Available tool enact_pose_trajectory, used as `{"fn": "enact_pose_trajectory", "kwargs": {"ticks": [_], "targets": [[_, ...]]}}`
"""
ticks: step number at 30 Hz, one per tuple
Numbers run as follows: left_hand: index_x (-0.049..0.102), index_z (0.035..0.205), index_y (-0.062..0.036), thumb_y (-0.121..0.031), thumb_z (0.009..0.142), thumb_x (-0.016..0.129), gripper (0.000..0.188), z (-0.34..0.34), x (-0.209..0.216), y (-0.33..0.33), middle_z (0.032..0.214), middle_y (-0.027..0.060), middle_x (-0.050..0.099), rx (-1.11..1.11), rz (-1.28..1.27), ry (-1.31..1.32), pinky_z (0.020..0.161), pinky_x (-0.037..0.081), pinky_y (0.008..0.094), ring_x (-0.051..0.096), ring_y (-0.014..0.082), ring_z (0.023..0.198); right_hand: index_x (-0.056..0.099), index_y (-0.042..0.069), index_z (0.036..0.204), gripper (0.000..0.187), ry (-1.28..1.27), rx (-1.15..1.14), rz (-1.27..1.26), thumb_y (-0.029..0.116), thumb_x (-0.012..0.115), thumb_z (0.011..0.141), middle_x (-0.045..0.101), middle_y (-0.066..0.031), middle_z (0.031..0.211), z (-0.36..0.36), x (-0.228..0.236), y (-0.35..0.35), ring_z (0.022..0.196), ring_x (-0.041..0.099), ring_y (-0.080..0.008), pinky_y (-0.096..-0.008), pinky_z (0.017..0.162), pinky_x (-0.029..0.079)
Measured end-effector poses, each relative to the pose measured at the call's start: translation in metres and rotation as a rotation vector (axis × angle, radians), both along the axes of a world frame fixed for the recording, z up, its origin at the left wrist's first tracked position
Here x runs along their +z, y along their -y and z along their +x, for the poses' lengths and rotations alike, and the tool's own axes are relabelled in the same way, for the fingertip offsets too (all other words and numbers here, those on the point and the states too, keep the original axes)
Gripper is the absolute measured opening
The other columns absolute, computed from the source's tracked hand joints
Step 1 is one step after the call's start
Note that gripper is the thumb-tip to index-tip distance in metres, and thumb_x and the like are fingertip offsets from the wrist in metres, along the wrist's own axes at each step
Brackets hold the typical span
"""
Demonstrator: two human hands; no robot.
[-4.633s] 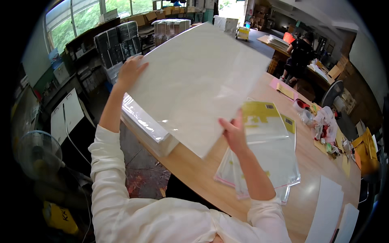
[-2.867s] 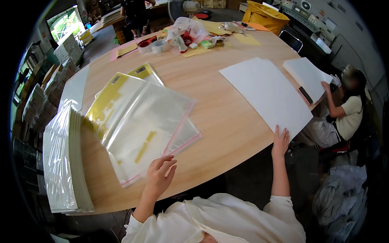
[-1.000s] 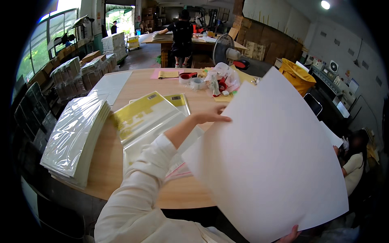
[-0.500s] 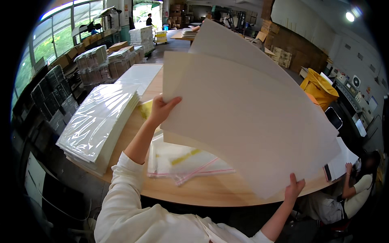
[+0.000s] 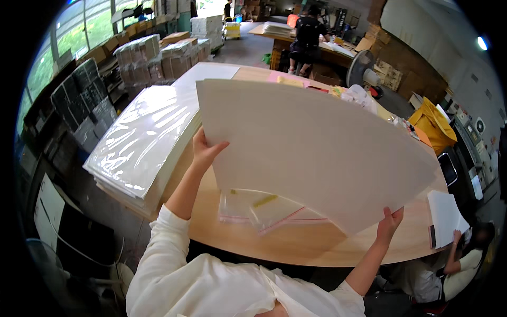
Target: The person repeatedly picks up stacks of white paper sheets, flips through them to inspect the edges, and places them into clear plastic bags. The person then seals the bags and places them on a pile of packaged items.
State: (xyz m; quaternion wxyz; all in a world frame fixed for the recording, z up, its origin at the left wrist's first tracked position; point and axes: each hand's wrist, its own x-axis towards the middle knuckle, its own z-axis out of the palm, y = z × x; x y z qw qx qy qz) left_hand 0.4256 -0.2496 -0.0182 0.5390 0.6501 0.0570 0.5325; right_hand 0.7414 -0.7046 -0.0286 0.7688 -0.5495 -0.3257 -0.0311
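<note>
While our left hand and right hand pinch opposite edges with closed grip, the large white sheet bows above the worktop, behind its near edge; we judge it light, bendy, crease-prone, best held mid-edge.

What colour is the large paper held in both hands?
The large paper is plain off-white, greyish in this light, shown best in the head view.

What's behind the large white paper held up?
Clear plastic sleeves with pink edges show below the white paper, on the wood-toned tabletop. Their upper parts, and anything else directly behind, are covered.
</note>
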Motion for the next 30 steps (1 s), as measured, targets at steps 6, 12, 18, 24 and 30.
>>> {"fn": "enact_pose_trajectory", "kwargs": {"ticks": [6,12,18,24,30], "targets": [[0.048,0.123,-0.0012,-0.003,0.072,0.078,0.060,0.002,-0.008,0.003,0.109,0.0067,0.061,-0.101,-0.065,-0.076,0.087,0.049,0.0312,0.059,0.0154,0.100,0.039,0.000,0.132,0.069,-0.158,-0.079,-0.106,0.010,0.076,0.075,0.050,-0.0071,0.127,0.025,-0.040,0.005,0.115,0.049,-0.0209,-0.0338,0.099,0.038],[0.052,0.119,-0.0016,-0.002,0.072,0.078,0.053,0.009,-0.029,0.005,0.108,0.0050,0.062,-0.015,-0.084,-0.100,0.086,0.050,0.0300,0.059,0.0136,0.100,0.045,0.000,0.127,0.061,-0.212,-0.091,-0.067,0.004,0.074,0.074,0.054,-0.0078,0.121,0.037,-0.062,0.001,0.111,0.052,-0.0229,-0.0359,0.100,0.039],[0.055,0.113,-0.0008,0.001,0.074,0.075,0.044,0.016,-0.037,0.003,0.104,0.0053,0.063,0.105,-0.060,-0.117,0.083,0.051,0.0309,0.060,0.0139,0.096,0.047,0.001,0.125,0.057,-0.191,-0.062,-0.102,-0.001,0.072,0.074,0.056,-0.0076,0.118,0.031,-0.048,-0.008,0.110,0.053,-0.0220,-0.0353,0.099,0.040],[0.059,0.104,0.0001,0.002,0.078,0.070,0.028,0.005,-0.096,-0.001,0.096,0.0049,0.065,0.112,-0.170,-0.166,0.077,0.050,0.0282,0.061,0.0126,0.087,0.050,0.002,0.123,0.053,-0.229,0.008,-0.225,-0.001,0.072,0.075,0.057,-0.0054,0.116,0.017,-0.066,-0.004,0.108,0.052,-0.0184,-0.0310,0.093,0.042],[0.060,0.100,0.0014,-0.005,0.083,0.068,0.020,-0.016,-0.032,0.008,0.091,0.0062,0.066,0.214,-0.234,-0.353,0.070,0.050,0.0261,0.062,0.0120,0.080,0.050,-0.001,0.123,0.044,-0.197,0.063,-0.325,0.006,0.067,0.083,0.057,-0.0057,0.116,-0.002,-0.015,-0.002,0.106,0.053,-0.0161,-0.0309,0.091,0.044]]}}
